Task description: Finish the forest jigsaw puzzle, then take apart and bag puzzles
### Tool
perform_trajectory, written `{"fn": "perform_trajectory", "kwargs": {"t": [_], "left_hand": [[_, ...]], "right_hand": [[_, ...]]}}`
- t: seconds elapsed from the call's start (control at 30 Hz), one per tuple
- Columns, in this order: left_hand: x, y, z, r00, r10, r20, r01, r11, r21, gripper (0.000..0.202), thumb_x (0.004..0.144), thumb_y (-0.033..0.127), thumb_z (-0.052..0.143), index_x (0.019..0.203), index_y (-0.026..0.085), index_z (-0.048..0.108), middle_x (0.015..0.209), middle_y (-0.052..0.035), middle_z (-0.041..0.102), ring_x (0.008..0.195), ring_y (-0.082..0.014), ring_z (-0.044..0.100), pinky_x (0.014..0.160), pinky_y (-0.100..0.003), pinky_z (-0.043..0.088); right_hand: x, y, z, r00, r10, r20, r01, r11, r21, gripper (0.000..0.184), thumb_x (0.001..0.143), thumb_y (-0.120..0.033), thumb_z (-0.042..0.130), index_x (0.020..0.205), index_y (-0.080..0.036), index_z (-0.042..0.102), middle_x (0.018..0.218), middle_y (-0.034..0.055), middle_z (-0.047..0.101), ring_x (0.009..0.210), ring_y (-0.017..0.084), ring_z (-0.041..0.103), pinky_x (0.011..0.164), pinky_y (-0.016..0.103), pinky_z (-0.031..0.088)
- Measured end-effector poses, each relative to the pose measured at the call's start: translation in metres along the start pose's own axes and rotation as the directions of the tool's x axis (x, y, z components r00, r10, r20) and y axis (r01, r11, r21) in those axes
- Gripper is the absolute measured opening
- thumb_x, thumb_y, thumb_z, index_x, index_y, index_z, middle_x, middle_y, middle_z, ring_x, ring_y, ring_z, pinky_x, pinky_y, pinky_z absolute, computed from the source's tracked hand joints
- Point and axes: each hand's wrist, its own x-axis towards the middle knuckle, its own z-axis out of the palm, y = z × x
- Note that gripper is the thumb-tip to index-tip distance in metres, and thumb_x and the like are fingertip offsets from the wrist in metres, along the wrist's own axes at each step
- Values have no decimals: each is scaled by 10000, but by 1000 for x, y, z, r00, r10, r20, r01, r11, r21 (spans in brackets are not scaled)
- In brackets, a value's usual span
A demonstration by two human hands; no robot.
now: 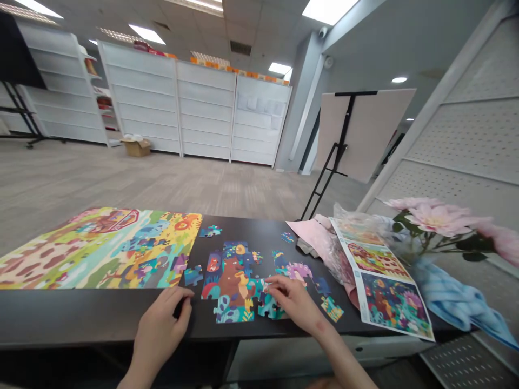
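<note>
A partly joined jigsaw puzzle (233, 283) with a brown bear lies on the dark table. My right hand (294, 300) reaches over its right side, fingertips pinched on a puzzle piece (263, 284) that is mostly hidden beneath them. Under and beside that hand are joined teal pieces (267, 308) and a section with a purple creature (298, 270). My left hand (164, 319) rests at the table's front edge, left of the bear section. Its fingers are loosely curled, the thumb stands apart, and nothing shows between them. A loose blue piece (193, 275) lies just beyond it.
A finished-looking farm and animal puzzle (109, 248) covers the table's left side. Loose pieces (332, 308) lie right of my right hand. A printed picture sheet (395, 302), crumpled plastic (340, 254), pink flowers (441, 216) and a blue cloth (450, 297) crowd the right end.
</note>
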Motion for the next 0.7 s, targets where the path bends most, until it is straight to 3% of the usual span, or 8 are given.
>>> {"fn": "perform_trajectory", "kwargs": {"t": [0.1,0.2,0.37,0.47,0.57,0.63,0.7], "left_hand": [[2,2,-1,1000,-5,11,5,1000,-13,137,931,258,500,908,259,635,922,-17,711,902,-213,684,775,-296,529],[7,8,-1,999,-4,36,5,1000,-10,152,935,213,483,893,250,624,900,-25,691,920,-227,662,814,-336,522],[10,15,-2,999,9,47,-9,1000,0,165,921,163,482,868,247,614,882,-25,679,904,-229,657,803,-350,519],[8,15,-3,999,22,26,-23,1000,4,161,915,162,492,871,248,620,879,-25,683,886,-228,662,782,-346,520],[7,15,-3,1000,28,7,-28,999,20,154,906,163,503,866,250,624,868,-23,684,874,-232,664,760,-345,517],[8,16,-2,999,35,-4,-35,999,24,165,898,148,498,855,251,619,856,-20,681,858,-230,664,743,-341,515],[9,18,-1,998,52,-20,-52,998,19,181,888,126,484,837,250,606,828,-17,671,827,-223,661,738,-337,513]], "right_hand": [[0,6,-3,999,-12,-50,12,1000,-7,283,920,-452,588,1036,-230,720,816,27,741,730,195,663,660,293,505],[19,23,-10,976,16,-216,-4,998,56,326,879,-503,616,987,-209,710,857,51,736,727,200,663,652,308,535],[103,47,-36,926,109,-361,-78,992,98,394,914,-518,589,1050,-156,665,870,54,709,718,187,667,673,345,580],[156,51,-53,922,135,-364,-131,991,35,322,977,-409,600,1168,-152,628,1050,62,689,850,180,680,763,368,591],[190,50,-59,938,126,-322,-162,983,-87,329,978,-360,625,1247,-172,600,1227,80,640,1012,213,663,854,415,582],[204,47,-50,954,96,-285,-154,969,-192,336,976,-357,626,1261,-181,598,1270,88,624,1059,228,650,890,437,571],[216,41,-27,971,52,-232,-120,950,-289,331,978,-357,621,1263,-189,599,1289,90,616,1080,231,642,911,446,562]]}}
